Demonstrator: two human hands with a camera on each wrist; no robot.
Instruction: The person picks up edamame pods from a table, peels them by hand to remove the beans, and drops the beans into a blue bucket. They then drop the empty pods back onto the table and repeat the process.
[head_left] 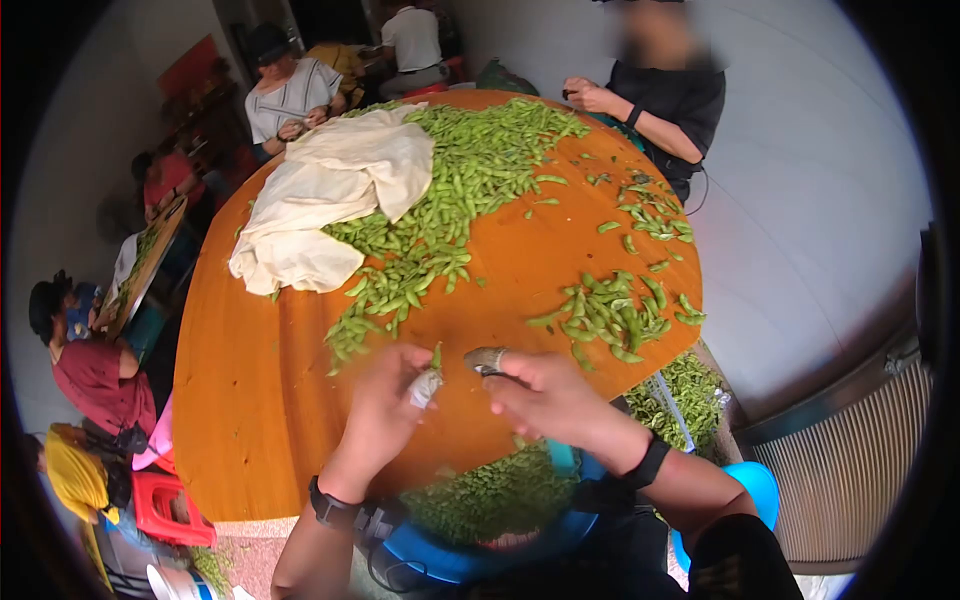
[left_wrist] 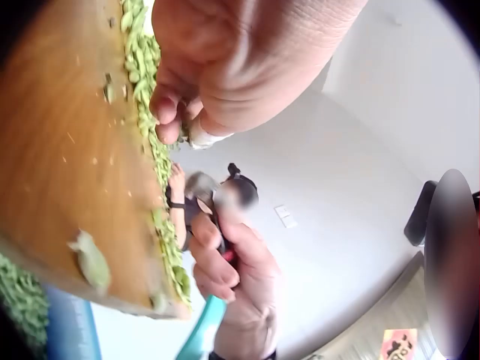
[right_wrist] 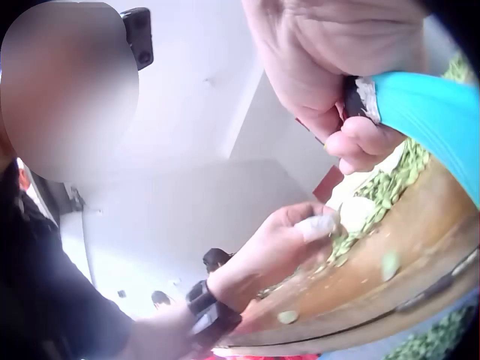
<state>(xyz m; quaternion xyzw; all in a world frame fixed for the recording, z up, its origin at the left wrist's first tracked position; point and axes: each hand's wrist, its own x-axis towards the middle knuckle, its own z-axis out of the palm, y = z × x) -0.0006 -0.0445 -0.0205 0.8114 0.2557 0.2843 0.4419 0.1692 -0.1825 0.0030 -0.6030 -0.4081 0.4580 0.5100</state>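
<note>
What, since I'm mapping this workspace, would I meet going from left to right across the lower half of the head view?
Yellow shirt, red plastic stool, left hand, green pod at its fingertips, right hand, ribbed panel.

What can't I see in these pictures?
Head view: anything under the cream cloth; the cloth covers it.
Head view: the bottom of the blue tub; green pods hide it.
Left wrist view: most of the green thing in the left hand; the hand hides it.
Right wrist view: what the right hand grips beyond the turquoise part; the hand hides it.
</note>
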